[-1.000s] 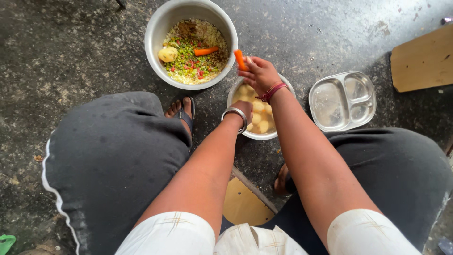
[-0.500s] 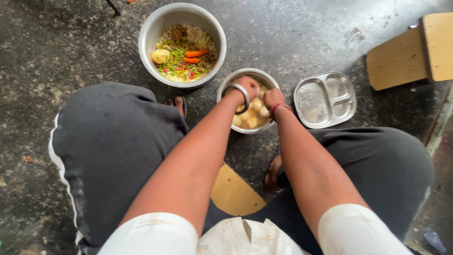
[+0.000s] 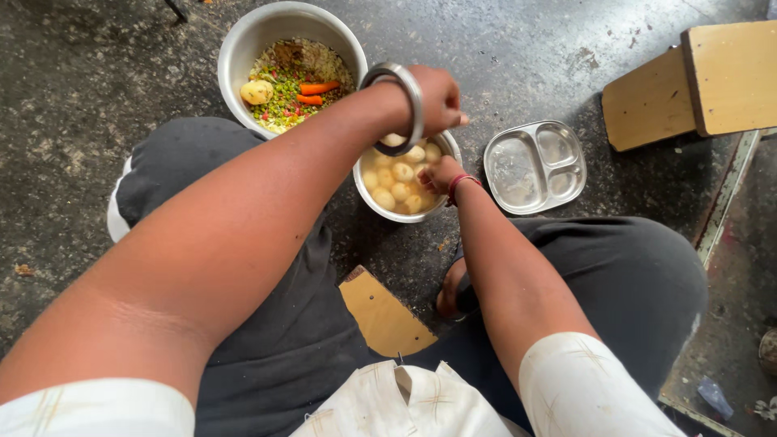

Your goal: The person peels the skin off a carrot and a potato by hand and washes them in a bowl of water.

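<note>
A small steel bowl (image 3: 366,197) of peeled, pale yellow potatoes (image 3: 396,184) stands on the floor between my knees. My right hand (image 3: 438,172), with a red thread on its wrist, reaches into the bowl, its fingers curled on a potato. My left hand (image 3: 437,97), with a metal bangle on the wrist, is raised above the bowl's far rim. Its fingers are curled, and the back of the hand hides what is inside it. A large steel bowl (image 3: 243,48) behind holds chopped vegetables, peas, two carrots (image 3: 317,87) and a whole potato (image 3: 256,91).
An empty steel compartment tray (image 3: 534,166) lies right of the small bowl. Wooden low stools (image 3: 696,81) sit at the upper right. A wooden board (image 3: 384,316) lies between my legs, next to my sandalled foot (image 3: 453,293). The floor is dark rough concrete.
A second ago my right hand put a carrot in the large bowl, then came back to the potato bowl. My left hand has lifted out of that bowl.
</note>
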